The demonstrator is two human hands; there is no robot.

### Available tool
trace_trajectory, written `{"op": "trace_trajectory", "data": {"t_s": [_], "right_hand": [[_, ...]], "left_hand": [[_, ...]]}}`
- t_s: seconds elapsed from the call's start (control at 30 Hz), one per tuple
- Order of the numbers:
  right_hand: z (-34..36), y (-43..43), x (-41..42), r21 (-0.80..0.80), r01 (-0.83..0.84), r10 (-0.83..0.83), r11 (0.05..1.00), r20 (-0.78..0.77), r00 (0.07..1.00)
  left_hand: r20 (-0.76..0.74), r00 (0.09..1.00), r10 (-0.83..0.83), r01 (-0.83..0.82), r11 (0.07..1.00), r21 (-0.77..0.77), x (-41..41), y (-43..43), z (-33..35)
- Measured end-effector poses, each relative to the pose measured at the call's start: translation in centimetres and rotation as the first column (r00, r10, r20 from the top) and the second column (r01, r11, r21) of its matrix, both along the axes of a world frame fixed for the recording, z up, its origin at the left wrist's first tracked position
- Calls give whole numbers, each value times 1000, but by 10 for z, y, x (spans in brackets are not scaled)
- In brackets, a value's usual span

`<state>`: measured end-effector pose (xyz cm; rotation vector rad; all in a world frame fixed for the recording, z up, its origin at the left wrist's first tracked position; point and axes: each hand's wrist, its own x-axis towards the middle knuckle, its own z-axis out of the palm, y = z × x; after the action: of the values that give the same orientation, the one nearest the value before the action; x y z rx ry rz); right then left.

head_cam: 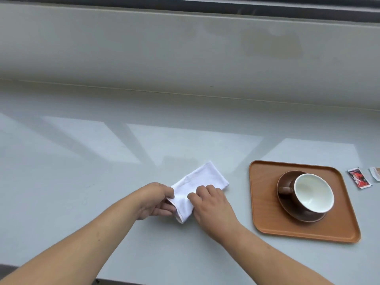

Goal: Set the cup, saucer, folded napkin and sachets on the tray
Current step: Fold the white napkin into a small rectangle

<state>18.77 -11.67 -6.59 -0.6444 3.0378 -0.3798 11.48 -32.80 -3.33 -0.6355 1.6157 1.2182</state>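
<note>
A white cloth napkin (202, 177) lies as a long folded strip on the pale counter, left of the tray. My left hand (155, 199) grips its near end, fingers curled under the cloth. My right hand (209, 204) pinches the strip right beside it. On the orange-brown tray (267, 225) a brown cup (313, 193) with a white inside stands on a brown saucer (287, 202), handle to the left. A red sachet (358, 178) and a pale sachet (375, 173) lie on the counter right of the tray.
The counter (82, 171) is glossy and pale grey, backed by a low beige wall ledge (185, 54). Its front edge runs along the bottom of the view. The pale sachet is cut off by the right edge of the frame.
</note>
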Motion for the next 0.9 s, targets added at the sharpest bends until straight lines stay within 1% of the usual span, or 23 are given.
{"op": "trace_trajectory", "data": {"t_s": [0.07, 0.1, 0.17, 0.2, 0.23, 0.27, 0.3, 0.33, 0.37, 0.4, 0.43, 0.5, 0.57, 0.6, 0.63, 0.7, 0.77, 0.8, 0.83, 0.9], "right_hand": [[4, 9, 8, -7, -33, 33, 999, -4, 999], [5, 15, 12, -35, -33, 34, 999, 20, 999], [8, 30, 21, -132, 13, 3, 991, 120, 993], [11, 38, 26, -180, 63, -28, 982, 190, 981], [15, 45, 30, -221, 120, -60, 968, 261, 964], [17, 50, 33, -263, 178, -89, 948, 319, 943], [18, 55, 36, -305, 237, -118, 922, 362, 925], [20, 59, 37, -342, 291, -144, 894, 396, 907], [21, 61, 37, -366, 342, -168, 865, 431, 886], [21, 62, 36, -380, 394, -191, 837, 471, 861], [21, 62, 34, -387, 447, -212, 807, 516, 830], [21, 61, 30, -379, 542, -257, 750, 588, 767], [18, 60, 26, -362, 585, -282, 726, 619, 733], [17, 59, 25, -353, 590, -282, 727, 629, 724], [16, 58, 23, -340, 592, -279, 731, 642, 714], [15, 56, 19, -320, 605, -270, 729, 678, 684], [15, 54, 13, -298, 635, -279, 712, 710, 647], [15, 54, 7, -281, 648, -296, 708, 715, 634], [16, 53, 2, -257, 656, -320, 710, 712, 625], [16, 52, -9, -197, 664, -369, 721, 702, 609]], "left_hand": [[20, 997, -71, 70, 996, 47, 14, -3, 4], [-7, 996, -93, 93, 995, 37, 19, -5, 6], [-137, 984, -112, 105, 993, -55, 27, -9, 7], [-225, 964, -144, 122, 986, -110, 31, -10, 8], [-313, 925, -216, 171, 971, -164, 33, -10, 10], [-381, 861, -336, 266, 938, -225, 36, -10, 11], [-414, 768, -488, 393, 870, -297, 39, -9, 14], [-413, 652, -635, 512, 771, -378, 42, -5, 15], [-401, 544, -738, 592, 675, -441, 46, 0, 16], [-396, 473, -787, 631, 617, -470, 51, 6, 17], [-406, 434, -804, 647, 592, -481, 55, 13, 16], [-447, 401, -799, 630, 595, -498, 62, 24, 12], [-477, 401, -782, 576, 620, -533, 61, 31, 5], [-501, 415, -760, 549, 648, -527, 60, 33, 2], [-539, 447, -714, 523, 698, -489, 58, 36, -1], [-609, 550, -572, 448, 817, -362, 52, 41, -7], [-595, 667, -449, 358, 893, -272, 45, 44, -13], [-578, 708, -405, 318, 914, -251, 41, 44, -16], [-572, 731, -373, 282, 928, -244, 36, 44, -19], [-569, 745, -349, 229, 934, -273, 26, 46, -26]]}}
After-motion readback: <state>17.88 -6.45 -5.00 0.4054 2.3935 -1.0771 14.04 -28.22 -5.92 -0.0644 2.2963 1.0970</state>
